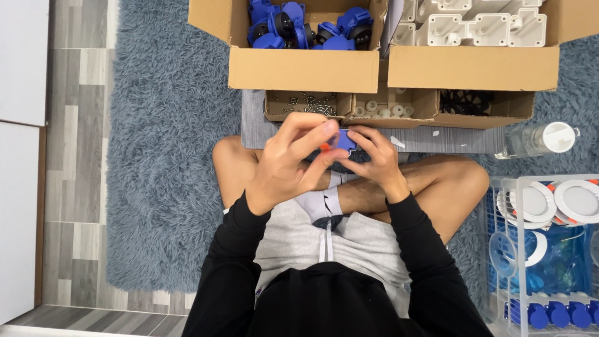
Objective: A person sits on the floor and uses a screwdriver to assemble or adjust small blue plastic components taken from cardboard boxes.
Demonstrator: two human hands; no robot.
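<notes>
Sitting cross-legged on a shaggy blue-grey rug (pixel 162 187), you hold both hands together above your shins, just in front of a row of boxes. Your left hand (pixel 288 163) is raised with its back toward the camera; its thumb and forefinger curl inward and pinch a small orange bit (pixel 324 147) against a blue part (pixel 346 141). Your right hand (pixel 374 156) cups that blue part from the other side, fingers bent and pressed close around it, so most of the part is hidden and its shape is hard to tell. The two hands touch at the fingertips.

Just beyond your hands lies a grey mat (pixel 437 138), and on it stand three low cardboard trays side by side: a screw tray (pixel 299 115) on the left, a tray of small white rings (pixel 387 116) in the middle, and a tray of black pieces (pixel 480 116) on the right. Behind them sit two larger cartons, touching each other: the left carton (pixel 299 72) holds blue housings (pixel 299 25) with black centres, and the right carton (pixel 474 68) holds white moulded blocks (pixel 480 25).

To your right, a clear bottle (pixel 536 140) with a white cap lies on its side on the rug. Nearer your right knee stands a white wire rack (pixel 508 249) with round white discs (pixel 577 201) on top and blue caps (pixel 552 312) lower down.
</notes>
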